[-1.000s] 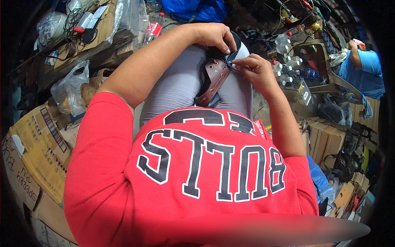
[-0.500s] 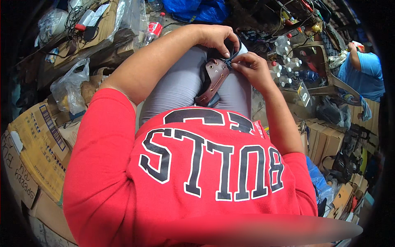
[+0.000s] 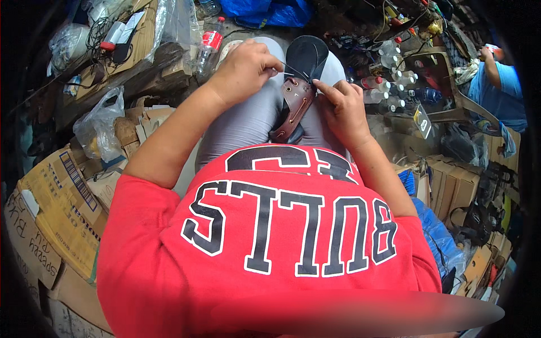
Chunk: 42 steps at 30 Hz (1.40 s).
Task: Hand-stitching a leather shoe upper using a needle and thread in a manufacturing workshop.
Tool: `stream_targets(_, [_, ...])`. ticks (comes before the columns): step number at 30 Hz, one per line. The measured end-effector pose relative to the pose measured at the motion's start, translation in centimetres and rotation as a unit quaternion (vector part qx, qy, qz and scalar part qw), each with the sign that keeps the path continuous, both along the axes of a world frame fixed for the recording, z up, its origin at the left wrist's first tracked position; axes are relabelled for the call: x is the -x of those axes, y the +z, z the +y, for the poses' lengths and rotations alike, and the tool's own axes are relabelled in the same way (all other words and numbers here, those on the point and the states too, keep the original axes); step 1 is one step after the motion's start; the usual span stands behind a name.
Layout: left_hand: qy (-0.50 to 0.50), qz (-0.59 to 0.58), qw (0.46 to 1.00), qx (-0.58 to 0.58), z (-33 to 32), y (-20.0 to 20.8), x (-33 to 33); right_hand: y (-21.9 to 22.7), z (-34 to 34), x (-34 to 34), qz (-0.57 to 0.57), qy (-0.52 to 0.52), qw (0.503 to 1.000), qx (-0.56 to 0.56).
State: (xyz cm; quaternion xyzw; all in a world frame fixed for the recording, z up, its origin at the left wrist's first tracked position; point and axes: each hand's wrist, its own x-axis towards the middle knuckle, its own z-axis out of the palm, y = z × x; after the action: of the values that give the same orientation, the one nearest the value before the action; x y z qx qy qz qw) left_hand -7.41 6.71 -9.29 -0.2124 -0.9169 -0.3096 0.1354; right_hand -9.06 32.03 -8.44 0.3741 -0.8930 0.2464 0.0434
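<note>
A brown leather shoe (image 3: 293, 111) with a tan lace along its side and a black inner part (image 3: 306, 52) lies between my thighs, its black end pointing away from me. On its left, my left hand (image 3: 248, 69) is closed in a pinch on a thin dark cord (image 3: 293, 69) that runs to the shoe's opening. A short pale tip shows beside those fingers. From the right, my right hand (image 3: 345, 110) grips the shoe's edge, index fingertip against the leather beside the eyelets. Its thumb is mostly hidden.
Left of my legs are a bottle with a red label (image 3: 209, 46), a clear plastic bag (image 3: 101, 127) and a cardboard box (image 3: 59, 197). Several capped bottles (image 3: 390, 84) stand at right. Beyond them is a person in a blue shirt (image 3: 496, 93). A blue tarp (image 3: 267, 12) lies ahead.
My left hand has moved left and nearer to me, drawing the cord out from the shoe. The right hand has shifted slightly, its index finger now extended. The black inner part now shows.
</note>
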Motion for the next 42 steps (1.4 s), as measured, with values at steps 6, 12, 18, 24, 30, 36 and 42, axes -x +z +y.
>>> stream_targets(6, [-0.008,-0.027,0.997,-0.066,1.2,-1.1,1.0,0.3,0.9,2.0,-0.223,-0.028,0.974,0.036])
stream_targets(12, [-0.031,-0.061,0.996,-0.05,1.5,-2.1,1.9,0.2,1.3,4.2,-0.218,-0.002,0.976,0.026])
stream_targets(18, [-0.017,-0.071,0.997,-0.021,1.6,-2.0,1.8,-0.3,1.3,4.6,-0.244,0.007,0.969,0.031])
stream_targets(24, [-0.035,-0.121,0.991,-0.039,1.7,-2.4,2.4,-0.9,1.6,5.2,-0.284,0.036,0.957,0.048])
stream_targets(30, [-0.094,-0.115,0.989,-0.006,2.4,-1.4,4.6,-0.6,1.0,5.8,-0.334,0.051,0.94,0.054])
stream_targets(36, [-0.087,-0.083,0.991,0.052,2.2,0.1,2.9,-0.1,1.3,4.2,-0.247,0.025,0.969,0.018])
stream_targets(42, [0.005,-0.258,0.96,-0.104,2.2,-1.3,1.7,-0.8,0.7,2.8,-0.299,-0.04,0.949,0.098])
